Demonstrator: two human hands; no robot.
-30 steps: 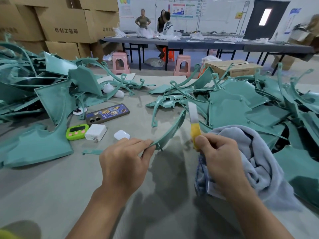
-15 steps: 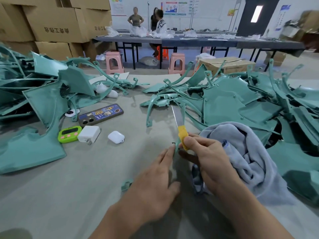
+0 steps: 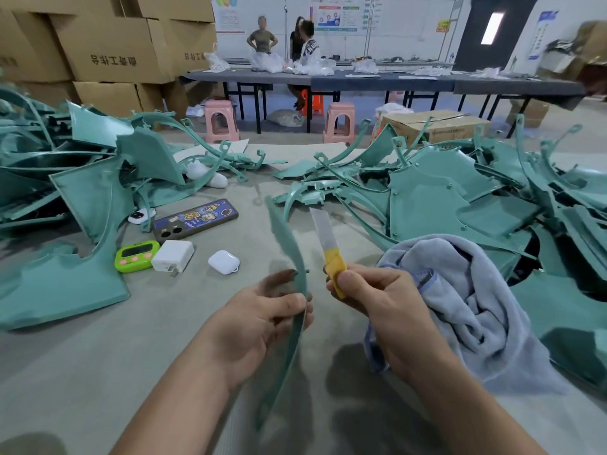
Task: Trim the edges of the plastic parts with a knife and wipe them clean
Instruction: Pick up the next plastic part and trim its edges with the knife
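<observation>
Strip (image 3: 289, 257): a curved teal plastic part, standing nearly upright between the two hands above the grey table (image 3: 98, 372); its lower end is trailing down toward the camera.
Left pile (image 3: 82, 178): teal parts are lying heaped at the far left, well apart from the strip.
Gadgets: a green timer (image 3: 136, 256), a white charger (image 3: 172, 256), an earbud case (image 3: 224, 262) and a phone (image 3: 195, 220) are sitting near the left pile.
Left hand (image 3: 259, 318): it is pinching the strip at mid-length between thumb and fingertips; the other fingers are curling loosely behind it.
Knife (image 3: 328, 246): yellow handle, long bare blade pointing up and away, just beside the strip but not touching it.
Right hand (image 3: 377, 300): its fingers are pressing together around the knife handle, with a grey-blue cloth (image 3: 460, 290) draping over the wrist.
Right pile (image 3: 460, 192): more teal parts are lying behind the cloth.
Step, as judged: the person is lining up a trimming pass.
Doing it well: the left hand should be gripping below the blade's path, the blade lying shallow on the edge and travelling away from the fingers, with light pressure so it shaves flash rather than gouging.
</observation>
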